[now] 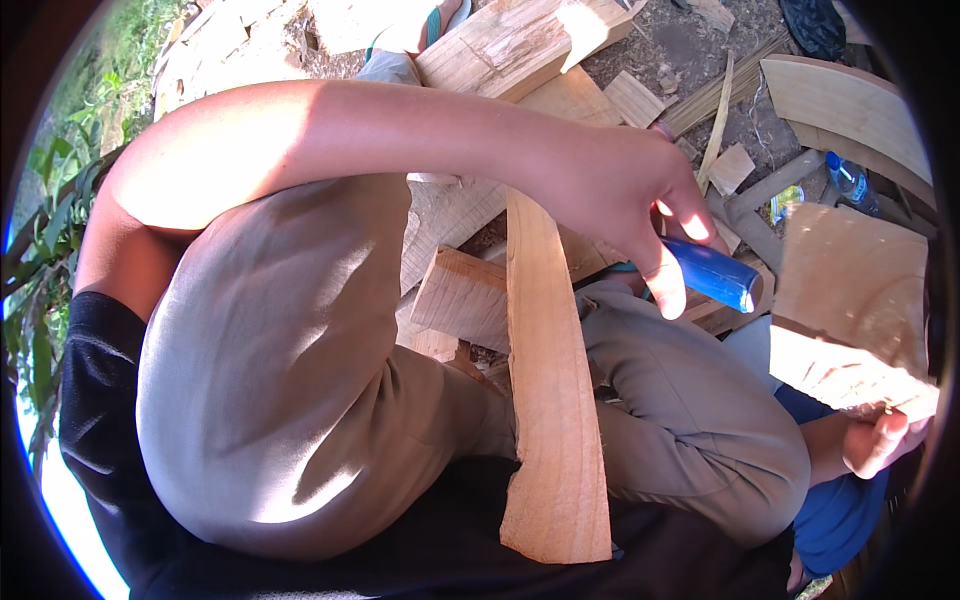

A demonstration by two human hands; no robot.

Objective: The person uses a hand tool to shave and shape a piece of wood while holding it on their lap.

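From the head view, we see the left hand (632, 190) reach around a raised knee in tan trousers (270, 370), gripping a blue bar (712, 275), its thumb bent along the near side and fingers curled on the far one. We would judge the bar light, stiff and rather smooth; the middle looks the surest hold, though we cannot tell what it is. The right hand is out of frame, so we cannot tell how its fingers stand.

Below the wrist, a long, curved plank (555, 390) lies between the legs, its broad end toward the dark shirt. We expect it to be rigid and moderately heavy, best held by its long edges, away from the rough, notched end.

At right, a hand we take to be a co-worker's (885, 442) pinches the lower edge of a wooden slab (855, 285).

Outdoors, in strong sun, a thick beam (505, 50) and offcuts litter the uneven ground; a bottle (848, 180) lies near a curved board (850, 100), and foliage (45, 185) borders the left.
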